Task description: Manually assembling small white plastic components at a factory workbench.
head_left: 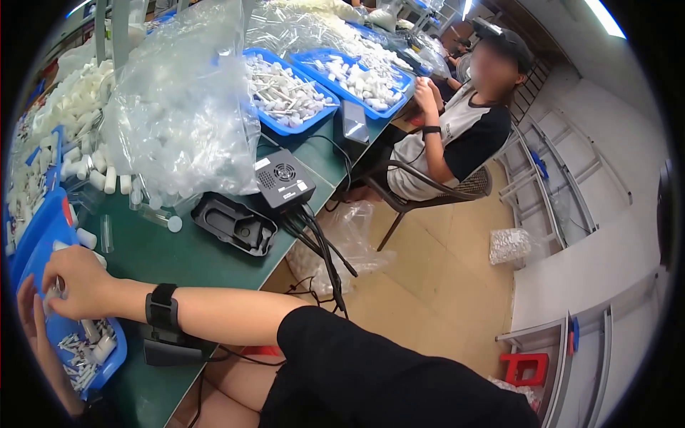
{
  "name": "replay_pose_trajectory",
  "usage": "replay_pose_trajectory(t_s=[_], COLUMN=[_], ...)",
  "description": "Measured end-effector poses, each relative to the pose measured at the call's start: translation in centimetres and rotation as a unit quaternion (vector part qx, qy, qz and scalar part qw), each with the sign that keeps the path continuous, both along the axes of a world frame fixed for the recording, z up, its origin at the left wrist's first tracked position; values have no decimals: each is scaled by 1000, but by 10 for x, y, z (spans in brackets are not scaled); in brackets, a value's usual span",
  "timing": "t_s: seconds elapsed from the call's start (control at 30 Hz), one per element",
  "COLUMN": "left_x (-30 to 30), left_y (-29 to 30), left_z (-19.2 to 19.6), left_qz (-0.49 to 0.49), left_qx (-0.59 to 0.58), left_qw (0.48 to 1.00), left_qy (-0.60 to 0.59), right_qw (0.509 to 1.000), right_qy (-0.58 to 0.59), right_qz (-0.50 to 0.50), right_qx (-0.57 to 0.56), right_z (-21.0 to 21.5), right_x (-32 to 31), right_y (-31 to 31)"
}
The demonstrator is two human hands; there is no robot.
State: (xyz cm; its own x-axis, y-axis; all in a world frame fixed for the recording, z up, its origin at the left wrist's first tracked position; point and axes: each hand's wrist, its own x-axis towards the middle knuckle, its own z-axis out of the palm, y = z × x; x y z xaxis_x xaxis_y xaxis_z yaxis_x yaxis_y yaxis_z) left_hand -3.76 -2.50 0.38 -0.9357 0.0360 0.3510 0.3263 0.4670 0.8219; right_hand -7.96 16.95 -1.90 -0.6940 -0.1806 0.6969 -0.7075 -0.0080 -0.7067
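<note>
My right hand (80, 284) is over a blue tray (118, 357) at the far left, its thumb and fingers pinched together. My left hand (36, 314) comes up beside it at the picture's edge, fingertips meeting the right hand's. A small pale, partly see-through piece shows between them; its kind is hidden by the fingers. Below the hands, small thin white pieces (80, 365), some with dark tips, lie in the tray with a few white cylinders (103, 348). Clear tubes (106, 234) and white caps (86, 238) lie just beyond.
A big clear bag (178, 107) of white parts stands ahead. Right of it are a black cabled box (285, 182), a black plastic shell (235, 225) and blue trays (285, 128) heaped with white pieces. A co-worker (457, 135) sits at the far right of the green table (164, 260).
</note>
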Motion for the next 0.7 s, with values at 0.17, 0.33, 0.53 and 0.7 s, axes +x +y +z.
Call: replay_pose_trajectory(t_s=[0.17,0.33,0.53,0.7], left_x=[-16,-10,-7,-6], left_y=[14,-5,7,10], left_z=[-29,-41,-47,-45], left_qz=[-48,-42,-28,-7], left_qx=[111,220,269,284], left_qw=[992,973,961,953], left_qy=[-19,-48,-58,-105], right_qw=[996,989,993,945], right_qy=[-74,-97,83,162], right_qz=[29,74,-56,-276], right_qx=[-50,-85,-62,64], right_z=[11,14,42,143], right_x=[2,11,22,71], right_y=[22,15,37,160])
